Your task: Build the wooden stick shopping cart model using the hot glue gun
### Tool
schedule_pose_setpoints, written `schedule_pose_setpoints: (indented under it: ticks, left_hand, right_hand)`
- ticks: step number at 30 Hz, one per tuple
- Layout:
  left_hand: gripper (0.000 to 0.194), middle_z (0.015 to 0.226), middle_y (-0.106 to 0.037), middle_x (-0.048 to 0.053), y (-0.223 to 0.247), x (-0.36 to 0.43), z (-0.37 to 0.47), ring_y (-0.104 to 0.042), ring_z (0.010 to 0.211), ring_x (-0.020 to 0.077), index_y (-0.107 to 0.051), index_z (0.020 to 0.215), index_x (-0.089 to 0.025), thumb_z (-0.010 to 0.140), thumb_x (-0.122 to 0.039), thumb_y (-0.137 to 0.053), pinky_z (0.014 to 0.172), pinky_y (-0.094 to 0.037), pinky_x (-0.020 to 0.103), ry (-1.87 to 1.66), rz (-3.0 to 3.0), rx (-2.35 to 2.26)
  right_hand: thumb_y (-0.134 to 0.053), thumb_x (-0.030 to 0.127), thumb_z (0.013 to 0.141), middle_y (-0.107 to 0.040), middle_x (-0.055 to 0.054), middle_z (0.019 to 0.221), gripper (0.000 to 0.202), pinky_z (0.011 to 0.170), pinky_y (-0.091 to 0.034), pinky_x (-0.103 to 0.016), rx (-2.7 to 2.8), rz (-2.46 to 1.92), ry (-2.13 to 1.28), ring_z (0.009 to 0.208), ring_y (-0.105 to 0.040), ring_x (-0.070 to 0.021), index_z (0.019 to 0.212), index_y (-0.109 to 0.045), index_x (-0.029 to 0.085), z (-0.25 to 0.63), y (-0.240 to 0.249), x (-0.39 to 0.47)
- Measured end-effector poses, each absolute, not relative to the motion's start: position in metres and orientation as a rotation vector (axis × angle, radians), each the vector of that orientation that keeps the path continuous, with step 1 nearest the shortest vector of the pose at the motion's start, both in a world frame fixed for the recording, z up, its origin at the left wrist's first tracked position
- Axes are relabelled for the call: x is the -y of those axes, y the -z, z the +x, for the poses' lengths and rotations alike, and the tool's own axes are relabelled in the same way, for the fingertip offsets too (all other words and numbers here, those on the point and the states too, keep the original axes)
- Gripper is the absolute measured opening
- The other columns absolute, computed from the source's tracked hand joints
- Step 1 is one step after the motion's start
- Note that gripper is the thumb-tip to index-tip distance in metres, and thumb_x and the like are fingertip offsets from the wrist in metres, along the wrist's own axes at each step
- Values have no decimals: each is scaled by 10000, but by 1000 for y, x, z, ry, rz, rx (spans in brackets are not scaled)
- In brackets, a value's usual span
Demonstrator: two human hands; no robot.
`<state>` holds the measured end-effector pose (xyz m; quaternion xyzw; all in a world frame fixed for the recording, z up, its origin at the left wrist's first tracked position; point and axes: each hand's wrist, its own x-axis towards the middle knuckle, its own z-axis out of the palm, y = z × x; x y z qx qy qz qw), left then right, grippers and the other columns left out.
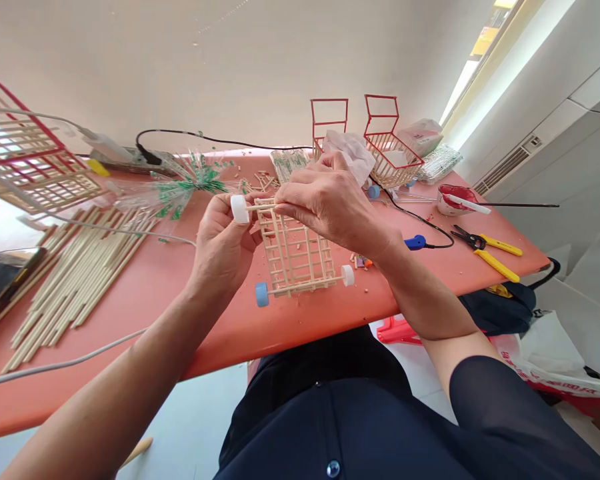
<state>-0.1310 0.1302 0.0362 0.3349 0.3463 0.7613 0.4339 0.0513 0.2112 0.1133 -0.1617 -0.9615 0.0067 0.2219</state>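
Between my hands is a small wooden stick frame [303,257], a lattice with stick axles. A white cap [239,209] sits on its upper left end, a blue cap [262,294] at the lower left and another white cap [347,275] at the lower right. My left hand [225,237] is closed on the frame's upper left corner, beside the white cap. From above, my right hand [323,197] pinches at the frame's top edge near its left part; its fingertips partly hide that spot.
Loose wooden sticks [80,280] and a phone [5,273] lie left. Red-trimmed stick baskets [393,160], a red paint cup [455,200], a blue-handled tool [415,243] and yellow-handled pliers [490,250] are right. Cables cross the orange table [280,327].
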Motion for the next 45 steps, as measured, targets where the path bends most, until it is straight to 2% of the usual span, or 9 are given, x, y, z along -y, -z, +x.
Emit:
schedule_pose_setpoints:
  ticks: [7, 11, 15, 22, 26, 34, 38, 42, 45]
  left_hand:
    - [248, 968, -821, 48, -38, -129, -133, -733, 848, 170, -814, 873, -213, 729, -308, -993, 724, -620, 278, -1840, 896, -912]
    - [258, 909, -797, 38, -41, -127, -132, -710, 799, 164, -858, 923, -219, 681, -242, -943, 689, -581, 273, -1812, 954, -960]
    - [240, 1043, -813, 80, -41, -126, -128, -709, 848, 195, -853, 905, -219, 699, -277, -960, 694, -561, 320, -1804, 1030, -1013]
    - [191, 1203, -780, 93, -33, -125, -126, -715, 1164, 272, -881, 903, -252, 774, -352, -980, 883, -607, 353, -1828, 1213, -1108]
    - [199, 1215, -755, 81, -32, -126, -127, -717, 1155, 275, -865, 861, -261, 764, -382, -989, 970, -627, 400, -1839, 1270, -1199]
    - [215, 1116, -767, 73, -32, -127, -121, -714, 1133, 269, -876, 810, -284, 740, -431, -1016, 744, -594, 310, -1893, 1257, -1200]
    - [241, 1167, -772, 68, -32, -126, -120, -718, 1078, 255, -864, 818, -273, 762, -459, -1006, 747, -588, 321, -1880, 1271, -1216]
    - [220, 1184, -767, 69, -32, -124, -120, -708, 1097, 257, -858, 802, -272, 771, -435, -1002, 761, -580, 325, -1885, 1279, -1248]
    - [191, 1145, -770, 66, -33, -123, -120, -700, 1072, 249, -850, 793, -278, 773, -403, -994, 745, -565, 321, -1885, 1263, -1258]
  right_hand:
    - [-451, 349, 1204, -707, -38, 1074, 361, 1141, -268, -509, 2648, -435, -18, 1036, -590, -219, 1162, -760, 168, 51, -112, -213]
    - [-471, 326, 1197, -714, -43, 1086, 340, 1127, -259, -501, 2655, -461, -24, 1037, -578, -217, 1155, -768, 167, 51, -113, -211]
    - [-505, 319, 1185, -721, -50, 1090, 308, 1105, -272, -488, 2670, -499, -36, 1061, -582, -228, 1150, -780, 183, 50, -116, -208]
    - [-511, 338, 1183, -755, -59, 1065, 331, 1065, -289, -493, 2686, -532, -21, 1018, -594, -235, 1149, -810, 199, 49, -121, -206]
    - [-483, 334, 1188, -726, -51, 1030, 365, 1096, -281, -501, 2676, -526, -43, 1017, -575, -221, 1110, -809, 191, 50, -121, -205]
    - [-508, 337, 1172, -700, -44, 1001, 342, 1106, -265, -515, 2651, -491, -68, 1014, -551, -222, 1104, -814, 199, 51, -118, -207]
    - [-505, 392, 1182, -725, -53, 1018, 368, 1101, -269, -497, 2644, -473, -68, 1021, -568, -228, 1113, -810, 198, 51, -117, -208]
    - [-389, 535, 1204, -729, -54, 1048, 548, 1128, -284, -488, 2630, -519, -86, 1031, -605, -227, 1095, -797, 186, 54, -120, -208]
    - [-319, 552, 1213, -728, -53, 1117, 593, 1156, -301, -479, 2534, -554, -105, 1099, -626, -228, 1112, -778, 190, 58, -124, -209]
